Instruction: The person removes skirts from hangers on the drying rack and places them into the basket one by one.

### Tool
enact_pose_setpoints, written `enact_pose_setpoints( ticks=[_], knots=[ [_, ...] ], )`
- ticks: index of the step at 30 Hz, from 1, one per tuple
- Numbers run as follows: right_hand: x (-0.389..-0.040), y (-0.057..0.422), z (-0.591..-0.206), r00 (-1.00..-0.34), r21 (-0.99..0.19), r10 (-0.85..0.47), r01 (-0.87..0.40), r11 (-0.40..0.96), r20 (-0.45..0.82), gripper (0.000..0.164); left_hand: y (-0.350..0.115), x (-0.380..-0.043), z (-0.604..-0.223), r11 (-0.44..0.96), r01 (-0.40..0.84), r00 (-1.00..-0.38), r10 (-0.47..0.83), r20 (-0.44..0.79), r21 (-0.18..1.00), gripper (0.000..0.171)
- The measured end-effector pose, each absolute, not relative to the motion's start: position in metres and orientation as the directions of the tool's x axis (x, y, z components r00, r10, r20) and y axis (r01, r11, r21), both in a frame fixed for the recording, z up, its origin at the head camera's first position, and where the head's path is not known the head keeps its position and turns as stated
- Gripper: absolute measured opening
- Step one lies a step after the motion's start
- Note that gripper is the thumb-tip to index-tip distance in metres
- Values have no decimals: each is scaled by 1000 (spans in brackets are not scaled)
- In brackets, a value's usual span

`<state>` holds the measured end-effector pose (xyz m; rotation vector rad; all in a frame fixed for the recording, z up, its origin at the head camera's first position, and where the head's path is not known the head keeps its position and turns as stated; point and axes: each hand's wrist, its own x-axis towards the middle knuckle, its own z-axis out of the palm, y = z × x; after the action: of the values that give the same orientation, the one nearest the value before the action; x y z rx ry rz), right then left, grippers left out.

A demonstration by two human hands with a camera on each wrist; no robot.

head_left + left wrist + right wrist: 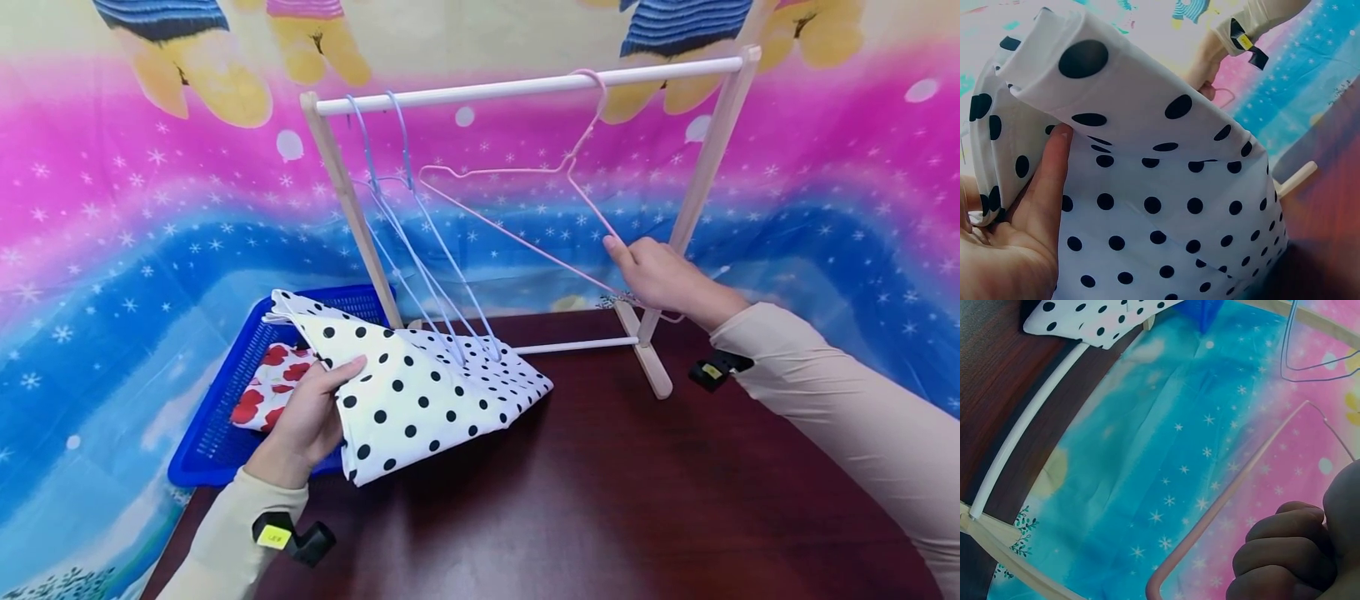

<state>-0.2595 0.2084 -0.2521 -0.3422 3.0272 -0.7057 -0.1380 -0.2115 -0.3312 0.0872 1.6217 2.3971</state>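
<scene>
My left hand (311,412) grips a folded white cloth with black polka dots (427,400) by its left side; thumb and fingers lie on opposite faces in the left wrist view. The cloth is raised at that side and slopes down to the right. On the right, my right hand (663,271) holds the lower right part of a pink hanger (510,171), whose hook is over the white rail (487,89). In the right wrist view its fingers (1285,556) are curled. Two light-blue hangers (406,150) hang at the rail's left end, their lower ends against the cloth.
A blue plastic basket (217,392) stands at the left with a red-and-white patterned cloth (270,387) in it. The rack has wooden posts (341,179) and a low white crossbar (577,345). It stands on a dark red-brown table (600,483), before a colourful backdrop.
</scene>
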Motion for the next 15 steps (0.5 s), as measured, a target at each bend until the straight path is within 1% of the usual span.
enact_pose_setpoints(
  ticks=[3, 8, 11, 15],
  knots=[
    [-260, 207, -252, -975, -435, -221, -216, 874, 40, 69, -215, -137, -329, -372, -150, -969, 238, -62, 916, 35],
    [-261, 206, -252, -973, -434, -227, -220, 874, 38, 69, -220, -136, -325, -398, -118, -969, 244, -18, 910, 27],
    [-260, 205, -251, -972, -440, -234, -218, 871, 18, 71, -222, -135, -322, -407, -112, -970, 244, -11, 907, 23],
    [-260, 204, -251, -974, -451, -228, -200, 870, -7, 74, -224, -134, -318, -419, -118, -969, 246, -12, 900, 22]
  ],
)
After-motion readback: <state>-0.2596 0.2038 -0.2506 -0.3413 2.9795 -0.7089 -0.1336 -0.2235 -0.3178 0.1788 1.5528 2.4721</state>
